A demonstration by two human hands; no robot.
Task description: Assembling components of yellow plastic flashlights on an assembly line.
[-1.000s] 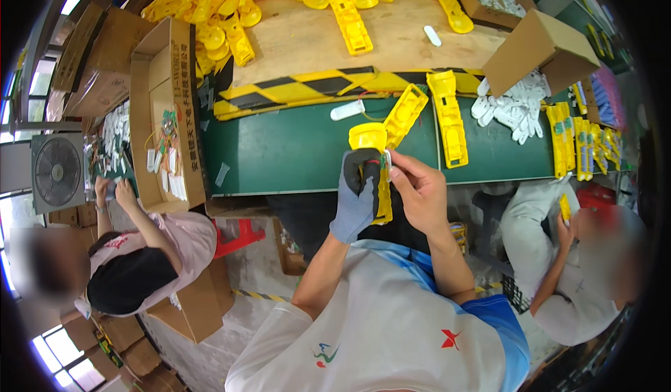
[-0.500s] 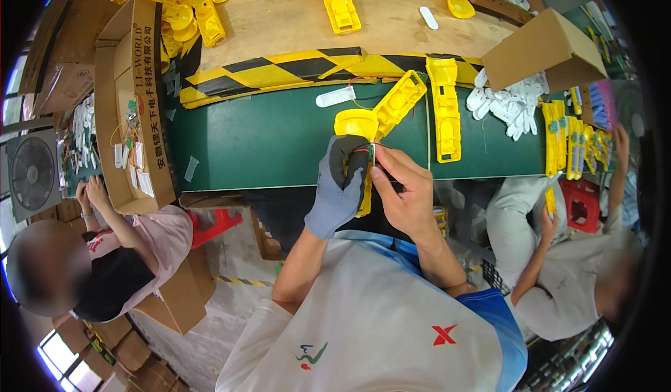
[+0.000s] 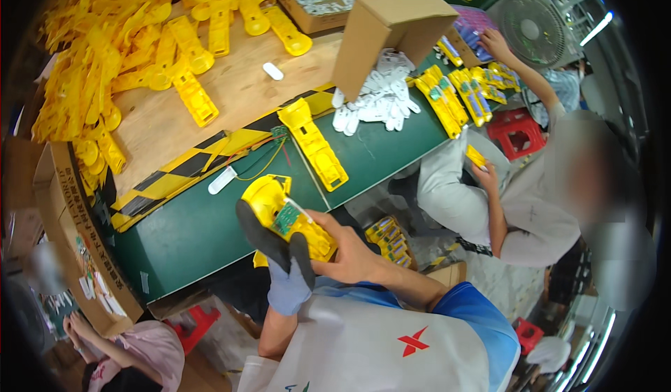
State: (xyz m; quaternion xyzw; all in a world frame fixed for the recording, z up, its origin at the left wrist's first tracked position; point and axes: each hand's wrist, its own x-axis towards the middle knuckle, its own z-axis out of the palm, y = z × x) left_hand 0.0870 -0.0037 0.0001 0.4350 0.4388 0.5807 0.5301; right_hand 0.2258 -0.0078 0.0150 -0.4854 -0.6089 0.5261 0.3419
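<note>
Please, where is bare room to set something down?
The green tabletop is mostly bare between the yellow-black striped edging and front edge, left of the held yellow plastic housing. White oblong plastic pieces crowd its right side.

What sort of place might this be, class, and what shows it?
Probably a factory assembly workshop: there's a heap of similar yellow shells, a pile of white plastic parts, and a green circuit board on the held yellow shell.

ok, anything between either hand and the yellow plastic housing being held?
Nothing visible. The blue-grey and black gloved left hand grips the yellow plastic housing, and the bare right hand holds its right edge. The elongated white plastic piece on the green tabletop lies beyond the housing, clear of both hands.
</note>
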